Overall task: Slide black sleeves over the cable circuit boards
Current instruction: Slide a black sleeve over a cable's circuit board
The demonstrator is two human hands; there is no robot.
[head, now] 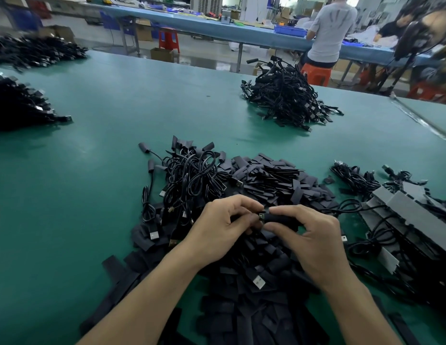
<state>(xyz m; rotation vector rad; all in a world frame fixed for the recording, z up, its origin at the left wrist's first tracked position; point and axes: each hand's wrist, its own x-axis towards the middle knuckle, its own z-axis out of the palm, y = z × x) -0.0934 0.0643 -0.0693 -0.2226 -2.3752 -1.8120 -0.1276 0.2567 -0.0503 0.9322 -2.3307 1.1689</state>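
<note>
Pinching a soft black tubular sleeve point(279, 218) between thumb and forefinger of the right hand point(314, 237), curled snug round it. Gripping the small metal-tipped circuit board point(261, 216) with the left hand point(222, 227), fingers curled in on it, tip poking out right at the sleeve's mouth, bang between the two grips. Holding it all just above a loose heap of flat black sleeves point(266, 180) on the green table mat point(92, 145), tangled black USB cables point(192, 175) just beside the heap.
</note>
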